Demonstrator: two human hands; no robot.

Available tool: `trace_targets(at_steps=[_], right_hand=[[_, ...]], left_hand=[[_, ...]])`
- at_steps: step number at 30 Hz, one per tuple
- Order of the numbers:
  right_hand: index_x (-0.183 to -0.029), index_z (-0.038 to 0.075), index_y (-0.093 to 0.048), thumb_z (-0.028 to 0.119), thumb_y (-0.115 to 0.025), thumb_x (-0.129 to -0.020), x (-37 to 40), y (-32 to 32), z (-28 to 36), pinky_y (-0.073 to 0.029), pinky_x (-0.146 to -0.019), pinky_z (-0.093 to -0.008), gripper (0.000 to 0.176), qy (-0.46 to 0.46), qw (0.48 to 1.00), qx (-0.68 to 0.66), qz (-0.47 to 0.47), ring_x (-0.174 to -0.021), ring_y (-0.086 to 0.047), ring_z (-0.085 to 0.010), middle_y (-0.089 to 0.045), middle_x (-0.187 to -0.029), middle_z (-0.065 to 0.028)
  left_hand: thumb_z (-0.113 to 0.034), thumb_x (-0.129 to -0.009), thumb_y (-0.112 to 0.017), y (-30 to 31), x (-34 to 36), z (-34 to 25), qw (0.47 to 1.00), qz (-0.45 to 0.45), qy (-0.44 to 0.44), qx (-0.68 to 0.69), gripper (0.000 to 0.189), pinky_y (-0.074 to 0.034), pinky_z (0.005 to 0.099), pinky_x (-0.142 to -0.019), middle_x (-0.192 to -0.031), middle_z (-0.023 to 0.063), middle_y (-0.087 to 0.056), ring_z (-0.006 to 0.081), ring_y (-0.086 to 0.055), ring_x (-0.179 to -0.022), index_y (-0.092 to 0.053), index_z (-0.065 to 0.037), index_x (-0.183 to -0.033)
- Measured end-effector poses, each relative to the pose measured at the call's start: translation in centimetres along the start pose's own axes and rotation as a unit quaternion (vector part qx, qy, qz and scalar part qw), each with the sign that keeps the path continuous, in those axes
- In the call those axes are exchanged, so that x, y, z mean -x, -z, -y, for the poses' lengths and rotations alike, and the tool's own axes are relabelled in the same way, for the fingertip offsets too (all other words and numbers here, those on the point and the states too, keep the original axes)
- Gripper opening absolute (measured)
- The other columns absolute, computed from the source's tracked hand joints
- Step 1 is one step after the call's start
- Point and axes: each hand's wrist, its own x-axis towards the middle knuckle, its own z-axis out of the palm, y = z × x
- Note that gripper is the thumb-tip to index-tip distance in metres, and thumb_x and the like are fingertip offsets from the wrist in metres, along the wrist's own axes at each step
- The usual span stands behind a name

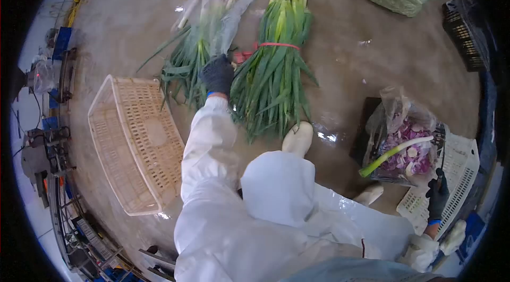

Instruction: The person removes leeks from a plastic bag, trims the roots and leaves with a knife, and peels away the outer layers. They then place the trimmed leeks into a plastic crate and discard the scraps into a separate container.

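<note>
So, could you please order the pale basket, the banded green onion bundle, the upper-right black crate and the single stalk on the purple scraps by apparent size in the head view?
1. Pale basket and banded bundle: too alike to rank
2. Black crate
3. Single stalk

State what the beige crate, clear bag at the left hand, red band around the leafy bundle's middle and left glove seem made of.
Beige crate: likely moulded plastic, semi-matte; regular grid of holes.
Clear bag: thin, shiny plastic film; see-through, wrinkled.
Red band: perhaps plastic tape or rubber; narrow, flexible strip, finish unclear.
Left glove: probably dull knit fabric; dark, textured, no shine.
</note>
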Motion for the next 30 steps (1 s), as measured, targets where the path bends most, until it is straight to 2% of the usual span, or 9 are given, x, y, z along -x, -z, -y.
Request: trace_targets(at_steps=[5, 8, 11, 15, 17, 23, 26, 27, 30], right_hand=[[-0.136, 0.007, -0.053, 0.006, -0.055, -0.094, 1.0, 0.4, 1.6, -0.041, -0.047, -0.0212, 0.043, 0.012, 1.0, 0.011, -0.009, -0.056, -0.048, -0.0043, -0.059, -0.081, -0.0001], [-0.137, 0.007, -0.052, 0.003, -0.055, -0.092, 1.2, 0.7, 1.7, -0.042, -0.048, -0.0208, 0.045, 0.007, 0.999, 0.029, 0.01, -0.059, -0.049, -0.0043, -0.061, -0.086, -0.0013], [-0.137, 0.007, -0.052, 0.002, -0.055, -0.09, 1.5, 0.6, 1.4, -0.043, -0.05, -0.0203, 0.047, 0.016, 1.0, 0.017, 0.014, -0.06, -0.049, -0.004, -0.06, -0.086, -0.0003], [-0.137, 0.007, -0.052, 0.002, -0.055, -0.089, 2.0, 0.0, 2.7, -0.043, -0.052, -0.0196, 0.048, 0.015, 0.999, -0.006, 0.029, -0.061, -0.049, -0.0037, -0.061, -0.088, 0.0003], [-0.136, 0.007, -0.053, 0.003, -0.056, -0.089, 2.2, -0.1, 3.5, -0.044, -0.053, -0.0199, 0.048, -0.007, 0.999, 0.014, 0.039, -0.063, -0.05, -0.0041, -0.062, -0.094, -0.001], [-0.133, 0.007, -0.056, 0.002, -0.057, -0.088, 2.1, -0.4, 4.6, -0.045, -0.055, -0.0213, 0.046, -0.003, 0.998, 0.053, 0.018, -0.064, -0.051, -0.0045, -0.065, -0.097, -0.0012], [-0.133, 0.007, -0.056, 0.002, -0.058, -0.087, 2.2, 0.2, 5.3, -0.048, -0.058, -0.0227, 0.046, -0.042, 0.996, 0.07, 0.038, -0.068, -0.055, -0.006, -0.066, -0.106, -0.0041], [-0.132, 0.007, -0.056, 0.002, -0.058, -0.087, 2.3, 0.4, 5.4, -0.048, -0.059, -0.0232, 0.046, -0.04, 0.994, 0.094, 0.035, -0.068, -0.055, -0.0064, -0.066, -0.107, -0.0048], [-0.132, 0.006, -0.056, 0.001, -0.058, -0.086, 2.0, 0.4, 4.8, -0.049, -0.062, -0.0244, 0.046, -0.014, 0.99, 0.138, 0.031, -0.067, -0.056, -0.0074, -0.066, -0.109, -0.0064]], left_hand=[[-0.014, -0.076, -0.062, 8.9, 8.3, -2.3, 0.994, -0.107, -0.013, -0.005, 0.015, -0.047, 0.0443, -0.063, -0.079, 0.0123, -0.064, 0.0325, -0.064, -0.072, -0.07, -0.01, -0.087], [-0.013, -0.075, -0.063, 9.7, 11.0, -2.0, 0.988, -0.147, 0.038, -0.035, 0.026, -0.046, 0.0456, -0.063, -0.084, 0.0148, -0.064, 0.0342, -0.063, -0.073, -0.067, -0.011, -0.1], [-0.014, -0.079, -0.064, 11.4, 9.0, -8.0, 0.966, -0.245, -0.057, -0.061, 0.035, -0.048, 0.0478, -0.073, -0.101, 0.0194, -0.063, 0.0384, -0.062, -0.088, -0.061, -0.006, -0.113], [-0.029, -0.081, -0.065, 7.0, 5.0, -17.4, 0.99, 0.042, -0.121, 0.065, 0.058, -0.045, 0.0506, -0.089, -0.121, 0.0225, -0.057, 0.0393, -0.057, -0.107, -0.05, -0.001, -0.13], [-0.037, -0.082, -0.064, -0.9, 4.8, -20.7, 0.982, -0.016, -0.186, 0.005, 0.068, -0.042, 0.055, -0.092, -0.131, 0.0228, -0.05, 0.0429, -0.053, -0.113, -0.043, -0.004, -0.138], [-0.029, -0.092, -0.053, -13.0, 4.9, -17.5, 0.963, -0.127, -0.06, -0.231, 0.066, -0.044, 0.0553, -0.087, -0.143, 0.0198, -0.041, 0.0462, -0.05, -0.112, -0.024, -0.028, -0.152], [-0.018, -0.091, -0.052, -9.5, 3.8, -15.1, 0.993, -0.034, 0.039, -0.109, 0.067, -0.049, 0.05, -0.072, -0.125, 0.0192, -0.052, 0.0389, -0.059, -0.095, -0.025, -0.032, -0.151], [-0.016, -0.088, -0.053, -9.4, 3.0, -13.0, 0.992, -0.007, -0.004, -0.126, 0.07, -0.049, 0.0452, -0.061, -0.103, 0.0164, -0.059, 0.0317, -0.06, -0.079, -0.025, -0.024, -0.152], [-0.012, -0.085, -0.054, -6.4, 2.9, -10.5, 0.987, 0.027, -0.13, -0.09, 0.071, -0.049, 0.044, -0.062, -0.09, 0.0132, -0.059, 0.03, -0.06, -0.077, -0.028, -0.01, -0.15]])
